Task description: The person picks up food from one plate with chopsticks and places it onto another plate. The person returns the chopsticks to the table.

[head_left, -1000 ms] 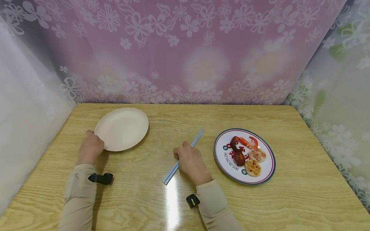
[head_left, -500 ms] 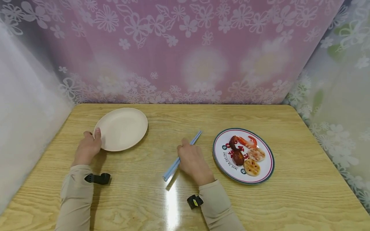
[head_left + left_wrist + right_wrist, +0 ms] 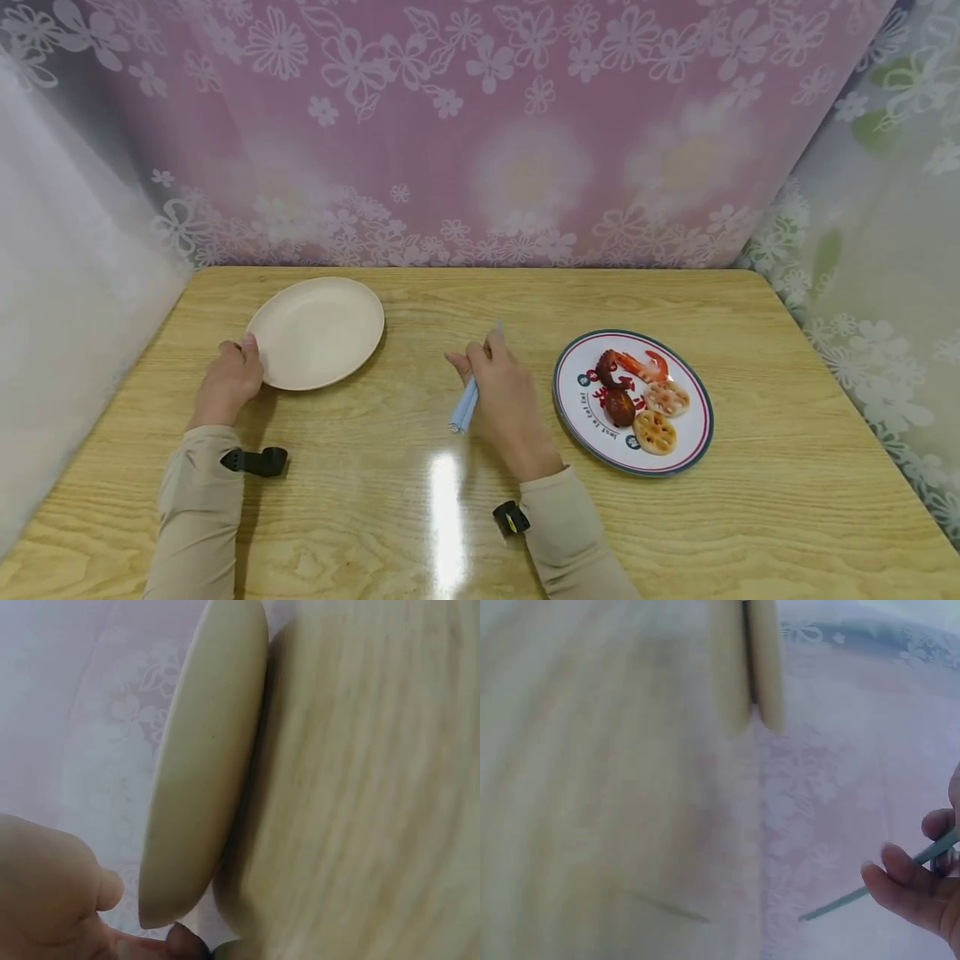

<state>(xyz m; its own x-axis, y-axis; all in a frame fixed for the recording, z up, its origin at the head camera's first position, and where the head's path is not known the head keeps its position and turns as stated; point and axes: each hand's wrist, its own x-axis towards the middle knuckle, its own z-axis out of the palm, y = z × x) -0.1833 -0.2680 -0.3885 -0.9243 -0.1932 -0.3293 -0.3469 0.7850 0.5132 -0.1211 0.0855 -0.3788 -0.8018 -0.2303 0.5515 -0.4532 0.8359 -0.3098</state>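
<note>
My left hand (image 3: 227,379) is at the near left rim of a cream plate (image 3: 315,333), its thumb over the rim. In the left wrist view the plate (image 3: 202,765) is seen edge-on, with the thumb on one side of its rim and a fingertip low by the other. A pair of pale blue chopsticks (image 3: 463,408) is gripped in my right hand (image 3: 510,408), above the table; their far part is mostly hidden by the fingers. The right wrist view shows a chopstick (image 3: 836,906) running out past the curled fingers.
Right of my right hand stands a white plate (image 3: 600,454) with a dark green rim. It bears a shrimp (image 3: 652,367), a small octopus (image 3: 609,367), a mushroom cap (image 3: 620,408) and two lotus root slices (image 3: 655,432). Floral curtains (image 3: 480,167) surround the wooden table (image 3: 360,517).
My right hand has lifted the chopsticks off the table and turned them more upright. My left thumb has come over the cream plate's rim; that plate has hardly moved.
</note>
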